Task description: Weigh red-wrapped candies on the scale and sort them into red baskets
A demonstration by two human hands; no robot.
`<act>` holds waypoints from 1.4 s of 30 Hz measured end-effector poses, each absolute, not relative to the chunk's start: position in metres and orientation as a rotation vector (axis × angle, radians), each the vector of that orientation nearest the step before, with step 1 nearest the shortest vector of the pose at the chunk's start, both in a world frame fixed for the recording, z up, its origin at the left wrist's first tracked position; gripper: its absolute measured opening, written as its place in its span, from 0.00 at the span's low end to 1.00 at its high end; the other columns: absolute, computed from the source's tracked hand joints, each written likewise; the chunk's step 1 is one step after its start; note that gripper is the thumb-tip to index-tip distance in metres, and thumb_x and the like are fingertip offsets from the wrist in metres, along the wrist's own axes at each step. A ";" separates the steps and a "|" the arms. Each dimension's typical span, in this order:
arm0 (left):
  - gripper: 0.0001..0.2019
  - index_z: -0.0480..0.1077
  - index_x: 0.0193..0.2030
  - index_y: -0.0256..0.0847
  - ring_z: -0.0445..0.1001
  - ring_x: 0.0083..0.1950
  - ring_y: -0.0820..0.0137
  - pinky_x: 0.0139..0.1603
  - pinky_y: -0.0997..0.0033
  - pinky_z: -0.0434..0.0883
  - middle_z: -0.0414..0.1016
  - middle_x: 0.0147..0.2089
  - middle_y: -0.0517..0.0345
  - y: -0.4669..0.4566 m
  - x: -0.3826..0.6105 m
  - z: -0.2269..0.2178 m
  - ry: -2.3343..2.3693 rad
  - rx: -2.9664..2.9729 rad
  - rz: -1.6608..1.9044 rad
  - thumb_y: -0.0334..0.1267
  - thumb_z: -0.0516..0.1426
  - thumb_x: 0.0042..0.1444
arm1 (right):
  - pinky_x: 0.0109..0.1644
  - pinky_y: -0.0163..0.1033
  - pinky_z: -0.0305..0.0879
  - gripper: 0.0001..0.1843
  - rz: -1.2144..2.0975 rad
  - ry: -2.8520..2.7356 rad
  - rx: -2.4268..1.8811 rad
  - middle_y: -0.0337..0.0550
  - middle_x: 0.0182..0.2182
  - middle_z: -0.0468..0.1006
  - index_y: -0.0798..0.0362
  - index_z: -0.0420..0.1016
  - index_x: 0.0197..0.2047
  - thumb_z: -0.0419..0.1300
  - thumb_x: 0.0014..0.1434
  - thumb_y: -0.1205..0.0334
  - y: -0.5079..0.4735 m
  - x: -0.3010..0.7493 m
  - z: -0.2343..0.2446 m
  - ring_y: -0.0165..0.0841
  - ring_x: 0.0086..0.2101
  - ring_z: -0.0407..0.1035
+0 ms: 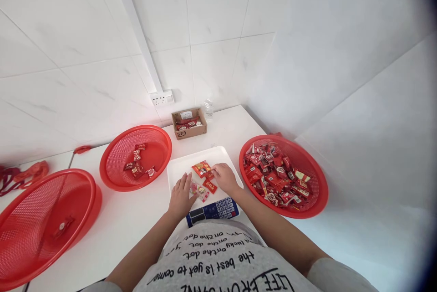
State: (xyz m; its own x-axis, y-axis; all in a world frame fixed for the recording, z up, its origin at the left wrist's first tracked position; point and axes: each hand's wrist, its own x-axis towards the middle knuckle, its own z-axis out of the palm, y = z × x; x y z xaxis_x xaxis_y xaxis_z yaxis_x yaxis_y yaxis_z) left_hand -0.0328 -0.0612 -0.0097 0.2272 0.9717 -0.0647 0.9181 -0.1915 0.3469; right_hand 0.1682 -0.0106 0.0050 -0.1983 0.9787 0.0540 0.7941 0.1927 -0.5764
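A white tray [180, 164] rests on a scale whose blue keypad [213, 210] faces me. A few small red wrapped candies [204, 174] lie on the tray. My left hand [180, 195] lies flat on the tray with fingers stretched out, touching a clear pink-wrapped candy [197, 188]. My right hand [223, 177] rests on the tray with its fingers curled and pinched on a red candy [209, 175]. A red candy packet [210, 186] lies between the two hands.
A red basket [316, 178] at the right is heaped with red candies. A second red basket [112, 164] at the left holds several candies; a third [41, 201] at the far left holds one. A small cardboard box [189, 123] stands by the tiled wall, next to a wall socket [161, 98].
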 end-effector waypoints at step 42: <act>0.29 0.51 0.65 0.42 0.67 0.50 0.61 0.51 0.64 0.63 0.70 0.50 0.50 -0.066 -0.058 0.010 1.545 2.266 0.054 0.33 0.50 0.54 | 0.58 0.48 0.54 0.28 0.558 -2.159 -1.806 0.51 0.59 0.60 0.52 0.61 0.60 0.54 0.57 0.53 -0.056 0.144 -0.006 0.41 0.58 0.54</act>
State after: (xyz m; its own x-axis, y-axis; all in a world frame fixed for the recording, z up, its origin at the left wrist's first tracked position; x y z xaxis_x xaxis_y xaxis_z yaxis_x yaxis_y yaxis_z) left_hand -0.0578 -0.0662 0.0096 0.3896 0.9017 -0.1873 0.8866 -0.3122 0.3414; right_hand 0.1439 -0.0560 -0.0058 -0.1857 0.9819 -0.0382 0.8772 0.1481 -0.4567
